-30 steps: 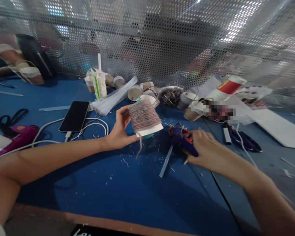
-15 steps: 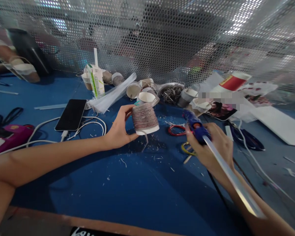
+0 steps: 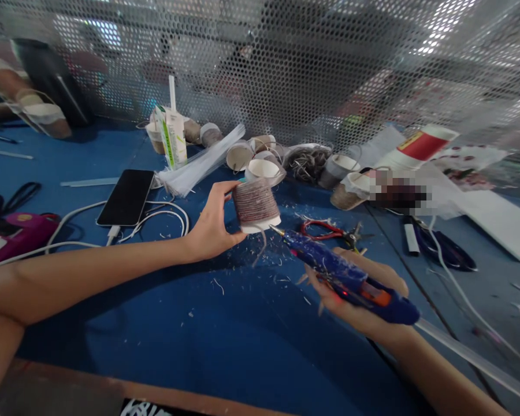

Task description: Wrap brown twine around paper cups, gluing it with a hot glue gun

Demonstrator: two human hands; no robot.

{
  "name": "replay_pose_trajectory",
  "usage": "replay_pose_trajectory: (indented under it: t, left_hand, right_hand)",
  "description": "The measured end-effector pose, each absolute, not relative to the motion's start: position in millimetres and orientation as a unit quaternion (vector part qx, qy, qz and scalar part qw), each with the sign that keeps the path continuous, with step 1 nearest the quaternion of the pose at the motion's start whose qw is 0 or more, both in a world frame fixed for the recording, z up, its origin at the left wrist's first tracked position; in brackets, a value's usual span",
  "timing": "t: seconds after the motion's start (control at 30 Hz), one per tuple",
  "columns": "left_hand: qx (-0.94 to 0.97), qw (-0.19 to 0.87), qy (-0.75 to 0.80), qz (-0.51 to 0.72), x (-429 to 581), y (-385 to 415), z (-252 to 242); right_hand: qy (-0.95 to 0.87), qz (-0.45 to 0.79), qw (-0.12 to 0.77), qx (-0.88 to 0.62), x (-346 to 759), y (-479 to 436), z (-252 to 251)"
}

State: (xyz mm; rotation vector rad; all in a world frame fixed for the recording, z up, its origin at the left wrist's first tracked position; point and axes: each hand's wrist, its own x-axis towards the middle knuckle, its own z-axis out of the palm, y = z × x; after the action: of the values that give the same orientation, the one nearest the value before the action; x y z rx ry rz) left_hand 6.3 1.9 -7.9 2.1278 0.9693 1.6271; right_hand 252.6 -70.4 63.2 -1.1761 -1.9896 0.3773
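Observation:
Between the thumb and fingers of my left hand [image 3: 212, 225] is a paper cup [image 3: 256, 203] wound with brownish-grey yarn, held tilted above the blue table. A white band shows along its lower edge, and a loose yarn end [image 3: 262, 247] hangs beneath. My right hand [image 3: 364, 289] is closed around a blue glue gun [image 3: 342, 271] with an orange part. Its metal nozzle points left and lies at or very near the cup's white band; I cannot tell whether they touch. A long clear glue stick [image 3: 476, 352] sticks out of the gun's rear.
Red-handled scissors [image 3: 320, 229] lie behind the glue gun. Several wrapped cups [image 3: 238, 156], a bundle of clear glue sticks [image 3: 203, 164] and a drink carton [image 3: 171, 138] stand along the perforated metal screen [image 3: 242, 69]. Left are a phone [image 3: 127, 197] on a white cable and a magenta glue gun [image 3: 23, 231].
My right hand has turned the glue gun, swinging its nozzle left to the cup's lower edge. The cup in my left hand has hardly moved.

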Motion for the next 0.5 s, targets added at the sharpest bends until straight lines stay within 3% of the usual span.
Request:
replay_pose_trajectory:
  t: [0.2,0.5]
  left_hand:
    - [0.746,0.143,0.329,0.561,5.5,0.4,-5.3]
    - [0.763,0.129,0.311,0.552,5.1,-1.9,-0.4]
  right_hand:
    - [-0.824,0.086,0.324,-0.457,252.0,-73.8,65.0]
    - [-0.751,0.209,0.369,-0.506,242.3,-84.2,64.3]
